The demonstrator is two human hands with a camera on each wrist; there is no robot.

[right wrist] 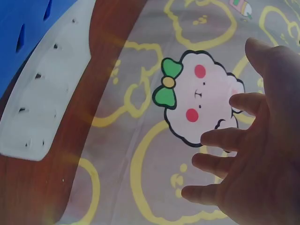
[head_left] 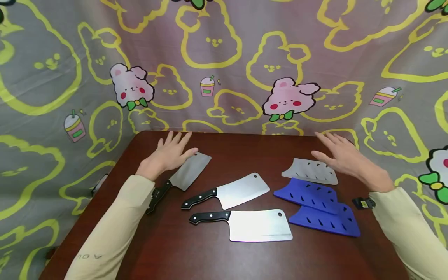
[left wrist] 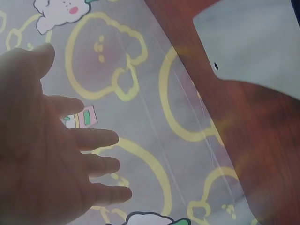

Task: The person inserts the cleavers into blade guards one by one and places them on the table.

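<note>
Hands over brown desk point(head_left: 245, 256), both with fingers spread wide and straight, holding nothing. Left hand point(head_left: 170, 154) above far-left cleaver point(head_left: 190, 170), palm down over blade's upper edge; contact not determinable. Right hand point(head_left: 341, 155) above grey blade sheath point(head_left: 309, 172) at its far right end; contact likewise unclear. Middle cleaver point(head_left: 241, 190) and near cleaver point(head_left: 259, 224) flat on desk, black handles pointing left, well apart from both hands. Two blue blade sheaths point(head_left: 315, 194) overlapping just in front of grey one. Small black object point(head_left: 364, 202) beside right sleeve. Cartoon-rabbit cloth point(head_left: 224, 58) as backdrop.
</note>
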